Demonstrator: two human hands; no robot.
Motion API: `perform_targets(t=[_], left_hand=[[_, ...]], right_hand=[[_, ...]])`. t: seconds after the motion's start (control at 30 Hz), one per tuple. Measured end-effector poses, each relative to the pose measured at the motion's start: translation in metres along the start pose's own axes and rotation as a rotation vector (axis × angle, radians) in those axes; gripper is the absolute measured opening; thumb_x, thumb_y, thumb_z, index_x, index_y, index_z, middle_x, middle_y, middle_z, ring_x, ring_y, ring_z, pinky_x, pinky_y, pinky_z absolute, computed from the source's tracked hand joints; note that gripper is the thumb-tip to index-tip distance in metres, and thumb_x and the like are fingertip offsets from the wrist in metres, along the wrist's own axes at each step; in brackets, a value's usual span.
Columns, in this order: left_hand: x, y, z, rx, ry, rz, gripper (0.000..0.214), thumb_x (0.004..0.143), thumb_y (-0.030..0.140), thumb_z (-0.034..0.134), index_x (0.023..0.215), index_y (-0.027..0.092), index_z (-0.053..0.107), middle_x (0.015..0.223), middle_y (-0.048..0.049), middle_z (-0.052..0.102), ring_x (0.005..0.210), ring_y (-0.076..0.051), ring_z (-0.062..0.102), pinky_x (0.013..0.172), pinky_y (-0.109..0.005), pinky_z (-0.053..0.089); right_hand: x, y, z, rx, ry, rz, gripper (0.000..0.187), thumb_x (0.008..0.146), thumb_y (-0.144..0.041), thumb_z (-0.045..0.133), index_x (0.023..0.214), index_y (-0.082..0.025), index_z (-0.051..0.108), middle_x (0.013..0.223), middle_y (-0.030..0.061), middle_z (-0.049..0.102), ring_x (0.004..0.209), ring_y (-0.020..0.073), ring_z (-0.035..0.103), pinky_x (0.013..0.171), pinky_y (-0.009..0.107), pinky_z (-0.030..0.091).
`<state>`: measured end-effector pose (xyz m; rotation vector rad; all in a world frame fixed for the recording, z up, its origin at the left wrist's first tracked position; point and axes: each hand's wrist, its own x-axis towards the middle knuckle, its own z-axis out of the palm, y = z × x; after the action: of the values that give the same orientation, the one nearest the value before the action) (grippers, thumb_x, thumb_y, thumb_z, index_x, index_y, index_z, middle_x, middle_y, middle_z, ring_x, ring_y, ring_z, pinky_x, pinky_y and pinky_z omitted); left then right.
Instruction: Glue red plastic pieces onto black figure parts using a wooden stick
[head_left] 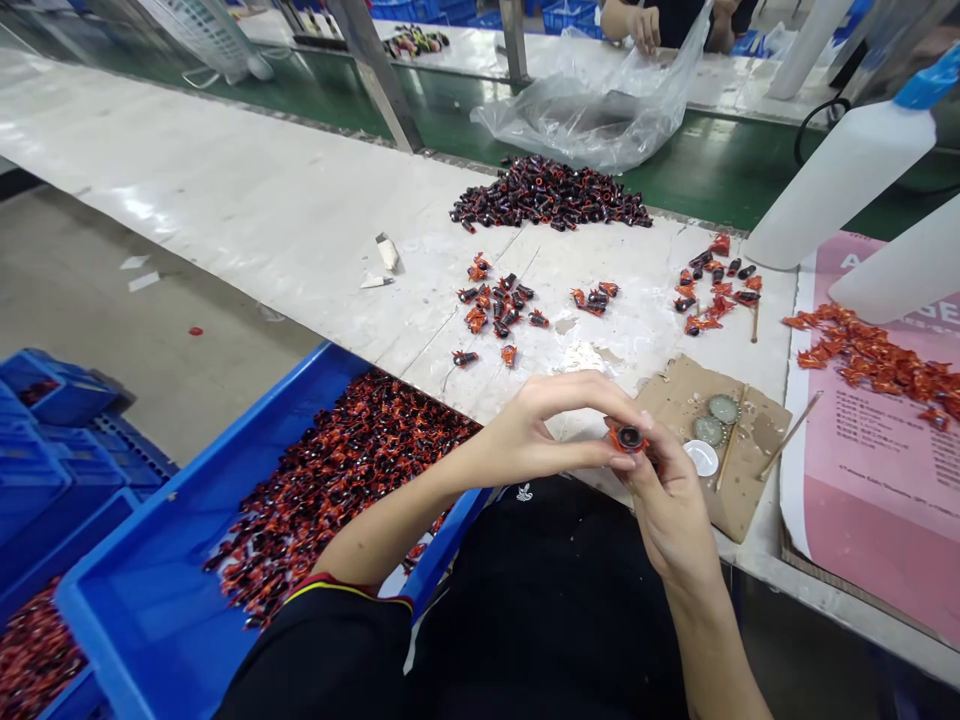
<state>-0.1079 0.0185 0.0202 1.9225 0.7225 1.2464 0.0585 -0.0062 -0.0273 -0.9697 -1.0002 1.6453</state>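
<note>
Just above my lap, a small black-and-orange plastic part [628, 438] is pinched between both hands, its round dark opening facing me. My left hand [544, 425] grips it from the left with thumb and fingertips. On the other side, the fingers of my right hand [670, 495] close on the same part and hide some of it. Beyond them on the bench lies a loose group of similar black-and-orange parts [501, 308]. To the right is a piece of cardboard [739, 510] with small round caps [702, 458] and a thin wooden stick [731, 440].
A heap of dark tubular pieces [551, 195] lies at the bench's far edge. Orange pieces [877, 355] rest on a pink printed sheet [877, 500], near white bottles [844, 170]. A blue bin [150, 600] full of parts stands at left. Across, another person's hand [643, 28] is near a plastic bag [600, 120].
</note>
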Motion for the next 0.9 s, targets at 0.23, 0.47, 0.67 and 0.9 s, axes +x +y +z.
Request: perform_targets(t=[0.23,0.47,0.67,0.9], left_hand=[[0.001,0.003,-0.001,0.062,-0.044,0.021,0.023,0.083,0.01,0.07,0.105,0.018,0.07,0.105,-0.0099,0.072,0.099,-0.017,0.069,0.089,-0.026,0.057],[0.0,0.003,-0.008,0.304,-0.15,0.095,0.025,0.091,0.012,0.058,0.114,0.015,0.066,0.107,-0.013,0.067,0.104,-0.018,0.064,0.093,-0.028,0.055],[0.0,0.002,-0.006,0.447,-0.177,0.122,0.027,0.093,0.017,0.058,0.12,0.014,0.061,0.105,-0.0126,0.064,0.1,-0.018,0.063,0.087,-0.03,0.056],[-0.003,0.0,0.011,0.649,0.029,0.259,0.014,0.09,0.018,0.063,0.101,0.01,0.063,0.084,-0.007,0.067,0.075,-0.014,0.063,0.068,-0.026,0.055]], right_hand=[[-0.001,-0.003,0.0,-0.033,0.003,0.022,0.027,0.079,-0.048,0.073,0.099,-0.029,0.071,0.099,0.0018,0.069,0.089,0.0165,0.063,0.081,0.029,0.052],[0.001,-0.01,-0.009,-0.143,-0.063,-0.071,0.031,0.085,-0.051,0.065,0.104,-0.028,0.07,0.093,0.0014,0.068,0.08,0.0147,0.06,0.071,0.025,0.048],[0.0,-0.014,-0.006,-0.1,-0.057,-0.022,0.024,0.086,-0.046,0.066,0.102,-0.028,0.069,0.094,0.0006,0.07,0.086,0.0153,0.064,0.073,0.025,0.05],[-0.006,-0.011,0.004,0.083,0.066,0.123,0.031,0.075,-0.045,0.076,0.099,-0.027,0.07,0.095,0.001,0.07,0.083,0.0142,0.063,0.07,0.024,0.052]])
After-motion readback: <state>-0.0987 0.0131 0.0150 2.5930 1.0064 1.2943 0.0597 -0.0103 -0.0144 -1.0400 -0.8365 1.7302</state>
